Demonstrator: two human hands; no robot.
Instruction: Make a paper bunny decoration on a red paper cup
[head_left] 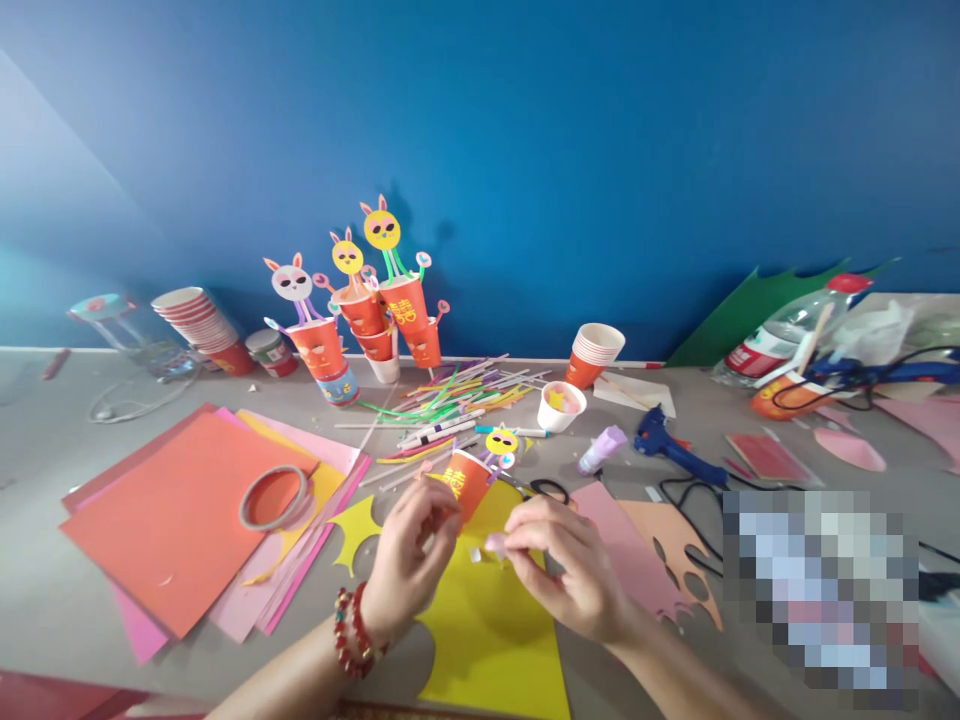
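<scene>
My right hand [566,560] pinches a small pale pink paper piece [496,542] between thumb and fingertips, above a yellow sheet [499,620]. My left hand [412,550], a red bead bracelet at its wrist, has its fingers curled together; whatever they may hold is hidden. Just beyond the hands is a tilted red paper cup [470,480] with gold lettering. A yellow rabbit face [502,440] with pink ears sticks up from it, a small round paw beside it. A tiny white scrap [475,555] shows between my hands.
Three rabbit-faced cup figures [405,305] stand by the blue wall. Pipe cleaners [457,395] and markers lie before them. Coloured sheets [180,520] with a tape roll [274,498] are left. A blue glue gun [679,445], its cord and a bottle [787,325] are right.
</scene>
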